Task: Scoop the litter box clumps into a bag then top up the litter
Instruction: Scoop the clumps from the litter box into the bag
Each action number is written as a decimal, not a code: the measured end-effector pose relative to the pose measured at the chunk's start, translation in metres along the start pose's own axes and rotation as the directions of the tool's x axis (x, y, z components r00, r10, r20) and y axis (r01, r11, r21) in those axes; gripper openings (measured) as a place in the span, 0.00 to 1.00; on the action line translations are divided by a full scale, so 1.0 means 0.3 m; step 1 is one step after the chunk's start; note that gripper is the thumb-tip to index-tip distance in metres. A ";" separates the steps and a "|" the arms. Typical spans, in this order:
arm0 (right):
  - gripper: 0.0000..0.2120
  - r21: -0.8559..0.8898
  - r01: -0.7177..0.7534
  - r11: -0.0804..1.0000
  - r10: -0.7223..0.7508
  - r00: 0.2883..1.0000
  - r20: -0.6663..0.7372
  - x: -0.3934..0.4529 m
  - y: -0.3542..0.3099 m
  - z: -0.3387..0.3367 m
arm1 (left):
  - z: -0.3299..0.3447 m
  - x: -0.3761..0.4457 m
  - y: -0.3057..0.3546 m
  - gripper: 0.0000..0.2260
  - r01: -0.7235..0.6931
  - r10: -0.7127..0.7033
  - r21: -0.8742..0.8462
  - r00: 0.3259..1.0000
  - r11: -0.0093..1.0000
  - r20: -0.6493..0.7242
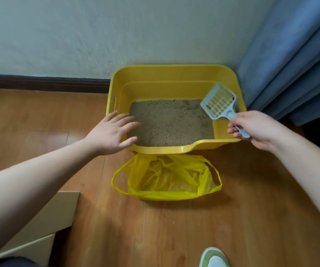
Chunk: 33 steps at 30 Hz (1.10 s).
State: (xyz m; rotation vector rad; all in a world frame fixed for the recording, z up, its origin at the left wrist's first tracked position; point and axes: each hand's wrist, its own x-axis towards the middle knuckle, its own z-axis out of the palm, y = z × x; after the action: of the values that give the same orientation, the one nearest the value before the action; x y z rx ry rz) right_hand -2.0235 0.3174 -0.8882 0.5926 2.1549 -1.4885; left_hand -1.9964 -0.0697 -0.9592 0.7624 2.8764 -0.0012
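A yellow litter box [166, 74] stands on the wooden floor against the wall, with beige litter [170, 122] covering its bottom. My right hand [255, 128] grips the handle of a pale blue slotted scoop [218, 105], whose empty blade hangs over the box's right side. My left hand [112, 132] is spread with straight fingers over the box's front left corner; whether it touches the rim I cannot tell. A yellow plastic bag [166, 178] lies open on the floor just in front of the box.
A blue curtain [298, 54] hangs right of the box. A cardboard box [45, 224] sits on the floor at the lower left. My shoe [213, 257] shows at the bottom edge. A dark skirting board [39, 81] runs along the wall.
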 end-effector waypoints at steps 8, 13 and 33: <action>0.13 -0.198 -0.308 0.931 0.319 0.947 0.025 0.136 0.019 0.070 | 0.010 0.063 -0.003 0.30 -0.079 0.079 -0.015 0.997 0.997 0.024; 0.11 -0.149 -0.492 0.858 0.511 0.848 0.143 0.204 0.006 0.088 | 0.034 0.065 -0.009 0.30 -0.074 0.074 -0.033 0.997 0.997 0.015; 0.09 -0.295 -0.497 0.816 0.509 0.860 -0.040 0.478 0.156 0.238 | 0.056 0.069 -0.010 0.27 -0.070 0.071 -0.026 0.997 0.997 0.028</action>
State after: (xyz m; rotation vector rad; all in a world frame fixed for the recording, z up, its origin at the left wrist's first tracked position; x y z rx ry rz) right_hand -2.1033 0.2784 -1.0297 0.9245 1.9266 -0.8643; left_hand -2.0128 -0.0629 -0.9792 0.8518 2.8155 0.0324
